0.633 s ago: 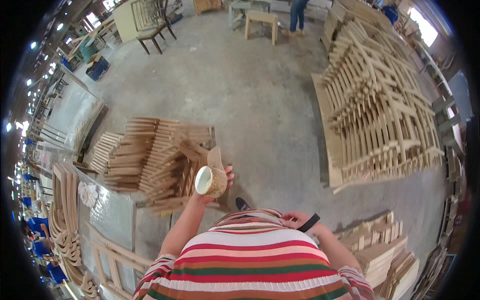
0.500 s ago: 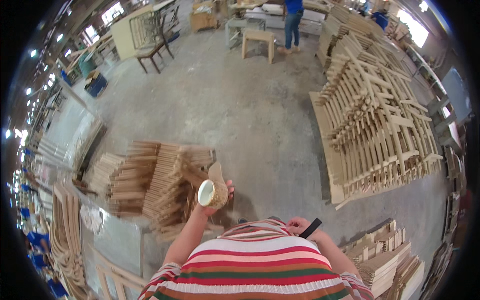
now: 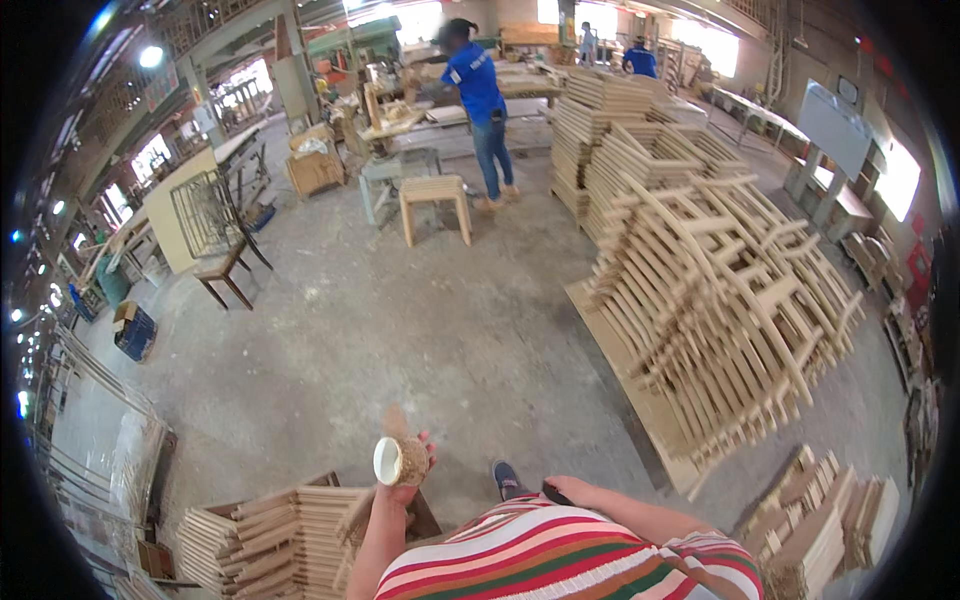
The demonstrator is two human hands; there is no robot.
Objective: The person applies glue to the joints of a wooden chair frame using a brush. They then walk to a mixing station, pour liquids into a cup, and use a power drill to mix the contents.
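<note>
My left hand (image 3: 425,462) is wrapped round a roll (image 3: 408,462) with a brown, speckled outside and a white hollow core. A thin brown flap sticks up from the roll's far side; its exact kind I cannot make out. Close against my waist, my right hand (image 3: 572,489) is closed on a small black object (image 3: 553,492), mostly hidden by the fingers and shirt. Just left of and below the roll lies a stack of brown wooden slats (image 3: 290,535).
A tall pile of wooden chair frames (image 3: 710,300) stands on a board to my right, with cut wood pieces (image 3: 820,520) nearer. Ahead are a small wooden stool (image 3: 434,192), a dark chair (image 3: 222,262), a blue bin (image 3: 133,332) and a standing person (image 3: 482,100) in blue.
The view has tilted up and swung right, showing more of the hall ahead. The roll stays in my left hand. My right hand's black object, sticking out before, is now mostly hidden.
</note>
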